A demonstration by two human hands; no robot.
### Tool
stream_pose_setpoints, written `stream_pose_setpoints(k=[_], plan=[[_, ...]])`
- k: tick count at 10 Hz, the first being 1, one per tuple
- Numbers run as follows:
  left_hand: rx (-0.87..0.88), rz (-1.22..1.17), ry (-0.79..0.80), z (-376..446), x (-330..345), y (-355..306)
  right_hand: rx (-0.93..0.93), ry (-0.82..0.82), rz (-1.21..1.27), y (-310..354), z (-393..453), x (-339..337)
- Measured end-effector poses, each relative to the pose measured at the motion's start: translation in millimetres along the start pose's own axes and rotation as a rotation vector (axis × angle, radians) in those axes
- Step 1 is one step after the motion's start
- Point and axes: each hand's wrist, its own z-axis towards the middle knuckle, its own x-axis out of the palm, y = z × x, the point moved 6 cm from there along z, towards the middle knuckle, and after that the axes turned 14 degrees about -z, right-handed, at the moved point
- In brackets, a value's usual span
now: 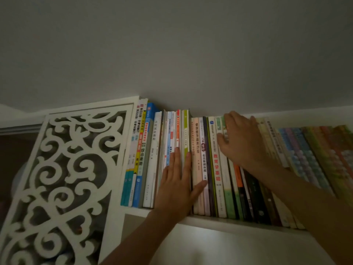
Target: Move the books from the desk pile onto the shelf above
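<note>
Head view: both hands' flat fingers press shelved books (pixel 202 161), no grip.

Dim, even indoor light; wide-angle bending tilts the frame edges, and the far-right book spines (pixel 315 155) blur softly.

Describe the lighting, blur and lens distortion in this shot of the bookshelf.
Head view: dim and flat, no glare; the wall reads grey. Wide-angle bending tilts the books and the carved panel outward. Far-right spines are smeared, middle titles legible. Left hand and right hand look slightly soft.
</note>
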Motion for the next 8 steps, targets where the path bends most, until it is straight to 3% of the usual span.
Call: stream_pose_setpoints(k=[1,2,3,5,7,8], plan=[[0.028,-0.021,0.001,0,-9,1,0.01,-0.009,-0.129,4,-5,2],[-0.001,0.073,-0.125,3,-37,27,-0.132,-0.01,-0.171,39,-11,14],[-0.066,0.098,-0.11,-2,-46,64,-0.163,0.023,-0.13,66,-14,32],[-0.01,0.107,-0.153,-7,-33,83,-0.061,-0.014,-0.038,76,-25,36],[-0.088,0.075,-0.057,-6,-44,68,-0.091,0.174,-0.01,77,-32,19],[-0.137,-0.351,-0.109,-17,-55,37,-0.117,0.164,0.199,80,-60,-11]])
